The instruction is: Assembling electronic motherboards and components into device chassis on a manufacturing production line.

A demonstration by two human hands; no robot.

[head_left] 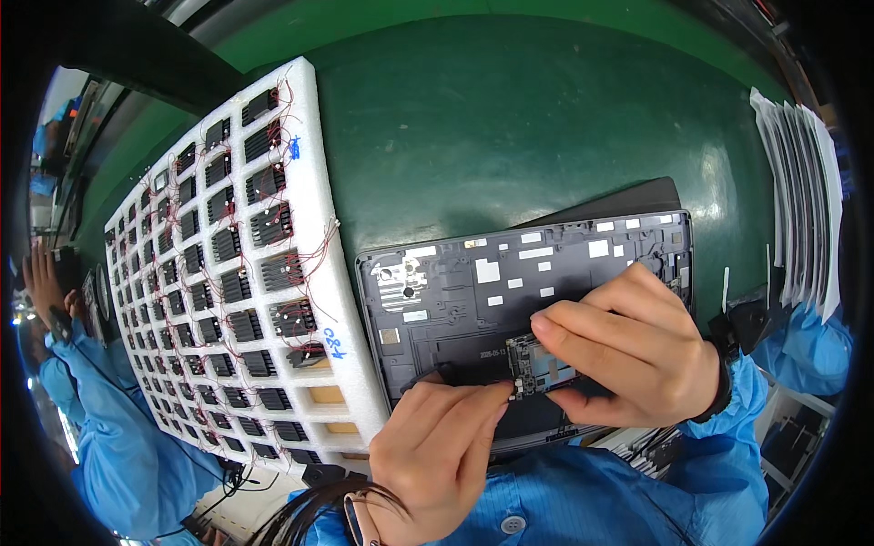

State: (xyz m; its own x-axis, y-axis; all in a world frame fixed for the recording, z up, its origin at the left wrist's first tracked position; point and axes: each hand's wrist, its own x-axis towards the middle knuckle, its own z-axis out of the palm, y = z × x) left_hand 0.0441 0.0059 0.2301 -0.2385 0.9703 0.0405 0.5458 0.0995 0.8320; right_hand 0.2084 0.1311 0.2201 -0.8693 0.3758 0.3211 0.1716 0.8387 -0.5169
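Observation:
A small circuit board (539,365) with a blue-grey patch is held tilted over the lower middle of a dark tablet back cover (455,337). My right hand (637,355) grips the board from the right, thumb below and fingers above. At the board's lower left corner, the fingertips of my left hand (437,446) are pinched together on its edge. Whether a small part sits between those left fingertips is hidden. Several white stickers and a silvery metallic patch dot the cover's inner face.
Left of the cover stands a white foam tray (314,200) with rows of black parts trailing red wires. A black flat panel (651,198) pokes out behind the cover on the green table (510,109). White sheets (806,200) stack at right. A co-worker's hand (41,287) shows far left.

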